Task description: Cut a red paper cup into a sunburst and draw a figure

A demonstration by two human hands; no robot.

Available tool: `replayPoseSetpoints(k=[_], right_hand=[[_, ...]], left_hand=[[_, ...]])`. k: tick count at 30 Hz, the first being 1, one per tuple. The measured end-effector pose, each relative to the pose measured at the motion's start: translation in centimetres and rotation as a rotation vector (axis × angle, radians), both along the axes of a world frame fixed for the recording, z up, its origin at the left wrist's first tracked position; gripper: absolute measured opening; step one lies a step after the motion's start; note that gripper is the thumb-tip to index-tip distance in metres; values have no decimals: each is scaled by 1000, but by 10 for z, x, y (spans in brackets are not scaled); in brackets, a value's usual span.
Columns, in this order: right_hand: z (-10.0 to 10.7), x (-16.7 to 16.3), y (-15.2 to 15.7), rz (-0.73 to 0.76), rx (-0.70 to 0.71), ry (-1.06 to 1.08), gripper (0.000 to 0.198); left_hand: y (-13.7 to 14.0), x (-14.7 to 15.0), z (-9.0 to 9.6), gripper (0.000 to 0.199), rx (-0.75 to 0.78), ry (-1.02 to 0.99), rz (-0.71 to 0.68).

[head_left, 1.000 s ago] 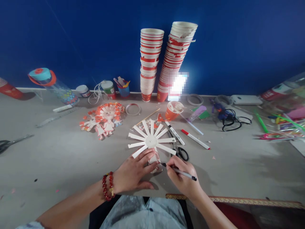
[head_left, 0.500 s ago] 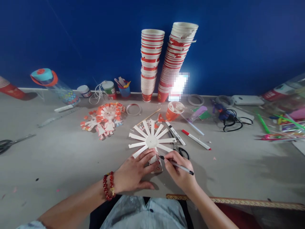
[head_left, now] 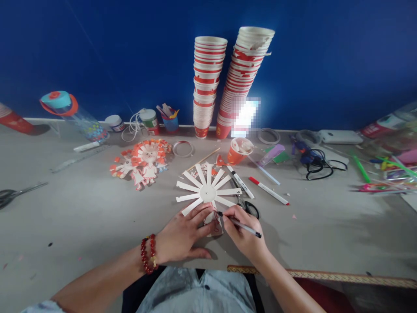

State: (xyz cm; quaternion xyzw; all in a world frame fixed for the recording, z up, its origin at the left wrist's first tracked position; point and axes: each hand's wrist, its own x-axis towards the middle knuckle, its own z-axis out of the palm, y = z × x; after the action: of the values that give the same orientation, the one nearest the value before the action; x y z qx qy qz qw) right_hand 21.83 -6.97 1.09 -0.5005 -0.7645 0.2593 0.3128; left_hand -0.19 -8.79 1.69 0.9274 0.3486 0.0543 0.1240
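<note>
left hand (head_left: 184,234): spread flat, ungrasping, on white paper cutout (head_left: 207,194)
right hand (head_left: 246,240): grasping pen (head_left: 250,229), tip at cutout
scissors (head_left: 257,210): just far of right hand

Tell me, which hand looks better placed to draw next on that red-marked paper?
Right, I'd judge: the right hand holds the pen, its tip near the red-marked paper. The left hand lies across the paper, probably steadying it.

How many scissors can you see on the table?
2. One pair of scissors lies at the far left, cut off by the picture's edge. Another pair lies just beyond the right hand, partly hidden. More could be hidden in the clutter at far right.
</note>
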Motion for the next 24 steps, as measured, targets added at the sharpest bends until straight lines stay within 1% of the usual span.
replayPoseSetpoints(k=[7, 16, 24], right_hand=[[-3, 1, -2, 17, 62, -19, 11], [3, 2, -4, 10, 53, -39, 14], [6, 4, -8, 13, 48, -24, 12]], left_hand=[[0, 0, 0, 76, 6, 13, -1], [0, 1, 0, 73, 22, -25, -5], [0, 0, 1, 71, 13, -31, -6]])
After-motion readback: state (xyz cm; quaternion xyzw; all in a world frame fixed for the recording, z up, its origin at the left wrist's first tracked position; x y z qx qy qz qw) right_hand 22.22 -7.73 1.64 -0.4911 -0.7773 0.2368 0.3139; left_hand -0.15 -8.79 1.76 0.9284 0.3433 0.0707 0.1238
